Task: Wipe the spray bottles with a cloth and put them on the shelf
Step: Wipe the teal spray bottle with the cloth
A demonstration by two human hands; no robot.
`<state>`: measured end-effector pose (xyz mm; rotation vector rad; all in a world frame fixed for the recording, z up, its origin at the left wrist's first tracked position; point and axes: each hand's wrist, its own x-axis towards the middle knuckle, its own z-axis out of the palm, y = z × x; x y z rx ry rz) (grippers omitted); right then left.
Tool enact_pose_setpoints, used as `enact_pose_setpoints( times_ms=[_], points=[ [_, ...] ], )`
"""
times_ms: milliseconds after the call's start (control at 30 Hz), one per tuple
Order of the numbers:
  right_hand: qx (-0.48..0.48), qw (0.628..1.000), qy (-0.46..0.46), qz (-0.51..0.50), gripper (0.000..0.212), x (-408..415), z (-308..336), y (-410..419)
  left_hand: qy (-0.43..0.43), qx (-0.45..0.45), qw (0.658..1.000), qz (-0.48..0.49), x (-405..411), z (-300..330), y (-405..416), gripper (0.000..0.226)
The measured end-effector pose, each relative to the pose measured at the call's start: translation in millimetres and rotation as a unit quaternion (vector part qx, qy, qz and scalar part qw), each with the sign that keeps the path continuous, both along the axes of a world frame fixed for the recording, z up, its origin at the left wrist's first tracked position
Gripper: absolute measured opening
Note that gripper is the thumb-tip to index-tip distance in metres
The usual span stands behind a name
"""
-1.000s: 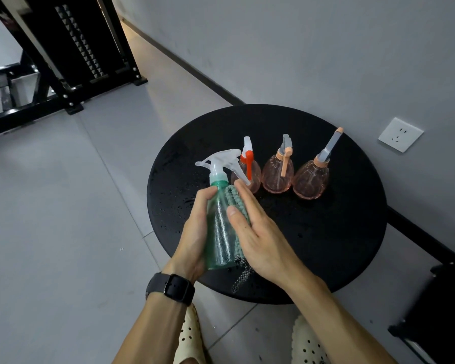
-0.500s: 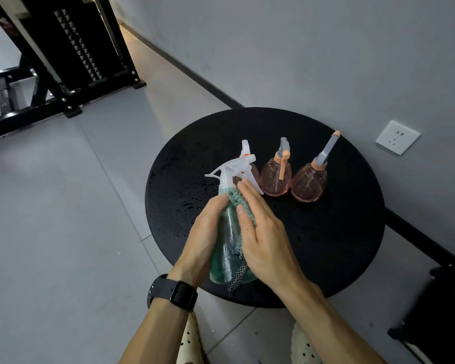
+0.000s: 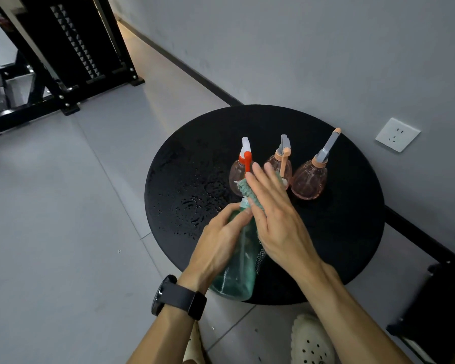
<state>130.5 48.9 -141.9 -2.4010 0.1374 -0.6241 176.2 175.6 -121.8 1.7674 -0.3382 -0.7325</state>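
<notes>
A tall green see-through spray bottle (image 3: pixel 238 269) is tilted over the front of the round black table (image 3: pixel 347 232). My left hand (image 3: pixel 218 245) grips its body. My right hand (image 3: pixel 276 219) presses a green knobbly cloth (image 3: pixel 248 191) flat against the bottle's neck and white spray head, which the cloth and fingers mostly hide. Behind them three small pink round spray bottles stand in a row: one with a red trigger (image 3: pixel 238 172), a middle one (image 3: pixel 284 164) partly behind my fingers, and a right one (image 3: pixel 310 177).
Water drops cover the table's left part (image 3: pixel 192 206). The table stands against a grey wall with a white socket (image 3: pixel 397 134). A black metal frame (image 3: pixel 63 56) stands on the floor at upper left. A dark object (image 3: pixel 436 311) sits at lower right. Pale clogs (image 3: pixel 311 342) show below.
The green bottle has tilted further, its base toward me and its head away. My right hand with the cloth has slid up from the body over the neck and spray head.
</notes>
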Motion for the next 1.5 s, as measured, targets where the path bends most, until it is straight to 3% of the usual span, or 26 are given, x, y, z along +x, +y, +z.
enact_pose_setpoints(
  times_ms=[467, 733, 933, 1167, 1500],
  points=[
    [0.0, 1.0, -0.004, 0.006, 0.047, -4.8, -13.2, 8.0, 0.074, -0.097, 0.987, 0.104, 9.0, 4.3, 7.3, 0.023],
    [0.086, 0.991, -0.078, -0.069, 0.045, -3.0, 10.8, 4.8, 0.02, -0.057, 0.996, 0.073, 4.8, 5.7, 4.1, 0.034],
    [0.091, 0.992, -0.068, -0.056, 0.047, -2.4, 2.4, 12.7, 0.021, -0.073, 0.994, 0.079, 2.9, 5.3, -0.5, 0.032],
    [0.106, 0.993, -0.044, -0.019, 0.048, -8.2, 1.2, 21.0, 0.039, -0.136, 0.978, 0.152, 10.1, 7.3, 4.2, 0.031],
    [0.134, 0.989, -0.053, -0.018, 0.045, -11.9, 11.3, 30.1, 0.025, -0.098, 0.985, 0.141, 16.9, 4.3, 7.0, 0.03]
  ],
)
